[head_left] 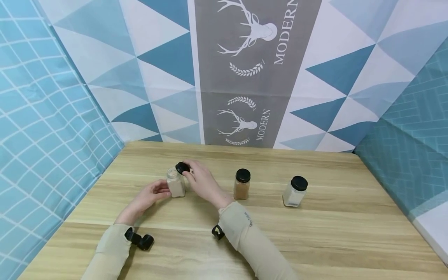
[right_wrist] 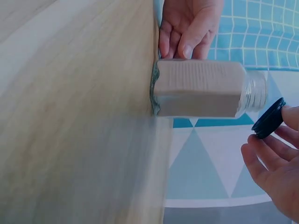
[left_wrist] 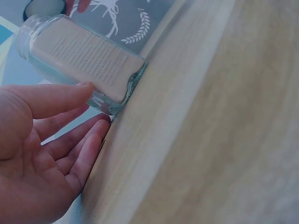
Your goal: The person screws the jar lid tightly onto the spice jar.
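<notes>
A clear square glass jar [head_left: 176,186] filled with beige powder stands uncapped on the wooden table, its threaded neck bare in the right wrist view. Low on the jar's side, my left hand [head_left: 151,194] steadies it with thumb and fingertips. My right hand [head_left: 204,182] pinches a round black lid [right_wrist: 269,118] between thumb and fingers. That lid is tilted, just beside the jar's mouth and apart from it. Printed text covers one face of the jar in the left wrist view.
To the right stand a capped jar of orange-brown powder [head_left: 241,189] and, farther right, a capped jar of white contents [head_left: 293,196]. Patterned cloth [head_left: 168,58] hangs behind the wooden table [head_left: 332,233], and blue cloth borders both sides.
</notes>
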Motion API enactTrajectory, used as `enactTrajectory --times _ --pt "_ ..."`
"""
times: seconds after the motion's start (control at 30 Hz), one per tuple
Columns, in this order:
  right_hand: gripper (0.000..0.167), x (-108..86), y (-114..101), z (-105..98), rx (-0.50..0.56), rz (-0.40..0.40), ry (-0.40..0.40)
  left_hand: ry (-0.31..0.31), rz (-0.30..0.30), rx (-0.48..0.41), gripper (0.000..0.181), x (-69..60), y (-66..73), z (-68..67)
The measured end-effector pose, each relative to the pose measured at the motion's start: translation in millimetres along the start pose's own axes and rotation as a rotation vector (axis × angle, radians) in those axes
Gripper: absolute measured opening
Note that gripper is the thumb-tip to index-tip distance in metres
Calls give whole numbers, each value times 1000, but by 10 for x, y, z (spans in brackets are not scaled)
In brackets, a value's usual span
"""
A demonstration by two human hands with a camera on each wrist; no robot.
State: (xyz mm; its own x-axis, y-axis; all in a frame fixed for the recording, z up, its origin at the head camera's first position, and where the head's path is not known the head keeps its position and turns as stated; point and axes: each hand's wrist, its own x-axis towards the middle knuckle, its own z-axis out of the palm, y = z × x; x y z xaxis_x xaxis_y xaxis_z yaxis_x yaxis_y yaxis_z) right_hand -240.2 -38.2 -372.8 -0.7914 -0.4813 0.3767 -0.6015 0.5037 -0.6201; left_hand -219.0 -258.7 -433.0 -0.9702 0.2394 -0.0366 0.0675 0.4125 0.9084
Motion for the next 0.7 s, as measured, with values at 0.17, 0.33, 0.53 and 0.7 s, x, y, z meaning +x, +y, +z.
enactTrajectory --times 0.17,0.33,0.53,0.7 --pt "35 33 -44 44 -42 -54 -18 -14 -6 -3 54 -17 12 -4" --pt "34 62 -89 69 -87 -88 -32 -21 -4 -3 53 -19 22 -7" --pt "33 78 -121 115 -168 -148 -31 -21 -8 -2 51 -30 31 -4" --pt "32 90 -110 153 -248 -185 -19 -17 -13 5 51 -34 47 7"
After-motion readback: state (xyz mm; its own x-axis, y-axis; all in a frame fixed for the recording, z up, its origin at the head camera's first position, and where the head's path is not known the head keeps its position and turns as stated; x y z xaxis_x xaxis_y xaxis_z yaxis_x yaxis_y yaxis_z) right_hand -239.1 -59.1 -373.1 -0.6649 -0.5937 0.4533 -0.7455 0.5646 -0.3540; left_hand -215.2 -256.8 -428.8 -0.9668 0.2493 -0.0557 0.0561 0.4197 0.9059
